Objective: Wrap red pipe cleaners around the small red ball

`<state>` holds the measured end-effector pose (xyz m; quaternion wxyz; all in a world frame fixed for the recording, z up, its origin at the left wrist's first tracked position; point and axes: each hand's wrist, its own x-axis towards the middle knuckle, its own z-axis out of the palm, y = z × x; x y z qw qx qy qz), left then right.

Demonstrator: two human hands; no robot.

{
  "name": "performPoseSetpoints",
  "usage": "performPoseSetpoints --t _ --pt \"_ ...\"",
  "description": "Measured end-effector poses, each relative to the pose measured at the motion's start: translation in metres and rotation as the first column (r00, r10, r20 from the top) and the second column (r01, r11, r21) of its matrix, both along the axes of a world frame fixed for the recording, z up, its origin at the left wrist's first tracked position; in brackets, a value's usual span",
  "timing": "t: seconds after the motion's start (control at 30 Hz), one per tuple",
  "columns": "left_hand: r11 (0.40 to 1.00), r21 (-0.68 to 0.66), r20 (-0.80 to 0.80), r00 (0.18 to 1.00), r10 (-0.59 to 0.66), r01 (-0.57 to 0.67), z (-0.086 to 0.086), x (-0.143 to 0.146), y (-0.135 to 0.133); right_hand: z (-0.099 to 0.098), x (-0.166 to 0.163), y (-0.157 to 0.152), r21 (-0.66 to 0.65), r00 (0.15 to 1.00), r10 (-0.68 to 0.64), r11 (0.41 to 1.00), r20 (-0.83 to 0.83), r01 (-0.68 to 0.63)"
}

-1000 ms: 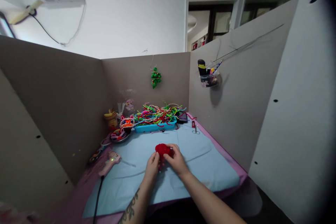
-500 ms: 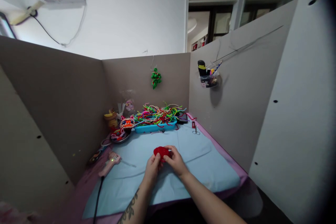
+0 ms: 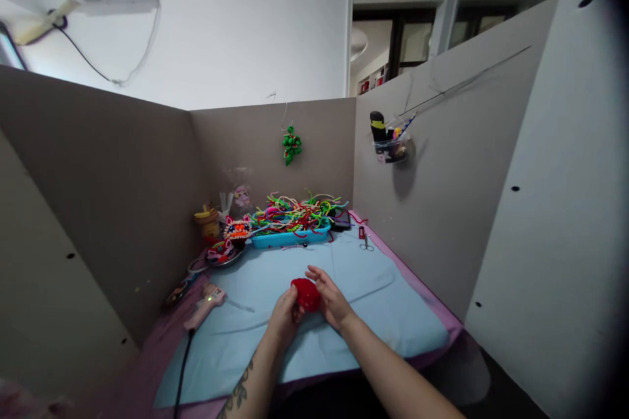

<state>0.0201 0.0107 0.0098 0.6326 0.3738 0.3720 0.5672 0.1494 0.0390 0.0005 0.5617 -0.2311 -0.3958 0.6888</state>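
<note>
A rounded, fuzzy red piece (image 3: 306, 294), perhaps coiled pipe cleaner, is held above the light blue cloth (image 3: 363, 288). My left hand (image 3: 285, 314) grips its left side, thumb on the front. On the other side my right hand (image 3: 331, 298) has its fingers stretched out and apart, close against the red piece's right edge; whether the palm touches it I cannot tell. Left of my hands lies a pink glue gun (image 3: 205, 308) with a small lit light and a black cord.
A blue tray (image 3: 289, 238) heaped with colourful pipe cleaners (image 3: 299, 213) stands at the back. To its left are a metal bowl (image 3: 226, 260), an orange figure (image 3: 238, 229) and a brown cup (image 3: 208, 225). Small scissors (image 3: 366, 245) lie right. Grey partitions (image 3: 422, 222) enclose the table.
My right hand has let go of the red piece and spread its fingers. The red piece has turned and shifted slightly right and down in my left hand.
</note>
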Motion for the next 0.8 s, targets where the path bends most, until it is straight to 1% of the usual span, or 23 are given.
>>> performPoseSetpoints --t 0.07,0.2,0.27,0.4,0.6,0.7,0.8 --pt "1.000 -0.002 -0.014 1.000 0.003 -0.003 -0.0017 0.0001 0.0012 -0.0017 0.0005 0.0014 0.007 0.999 -0.027 1.000 0.023 0.027" --pt "0.997 -0.009 0.007 0.997 0.071 -0.071 -0.0040 -0.0020 0.0043 -0.0062 -0.0027 0.0034 0.056 0.996 0.016 0.998 0.091 -0.021" --pt "0.997 -0.010 0.023 0.997 0.072 -0.072 -0.0047 -0.0026 0.0050 -0.0070 -0.0041 0.0032 0.070 0.994 0.027 0.997 0.106 -0.035" --pt "0.997 -0.004 0.010 0.997 0.078 -0.078 -0.0053 -0.0020 0.0042 -0.0072 -0.0040 0.0022 0.102 0.990 0.001 0.995 0.140 -0.015" --pt "0.996 0.040 0.010 0.996 0.083 -0.084 -0.0017 -0.0002 0.0013 -0.0065 -0.0028 0.0014 0.156 0.980 -0.022 0.988 0.198 -0.010" --pt "0.997 0.047 -0.029 0.997 0.066 -0.065 -0.0014 0.0013 0.0006 -0.0030 -0.0015 -0.0001 0.134 0.985 -0.035 0.991 0.168 0.013" --pt "0.999 0.035 -0.005 1.000 -0.005 0.005 -0.0013 0.0024 0.0000 0.0012 0.0002 -0.0029 0.079 0.994 -0.010 0.997 0.106 0.001"
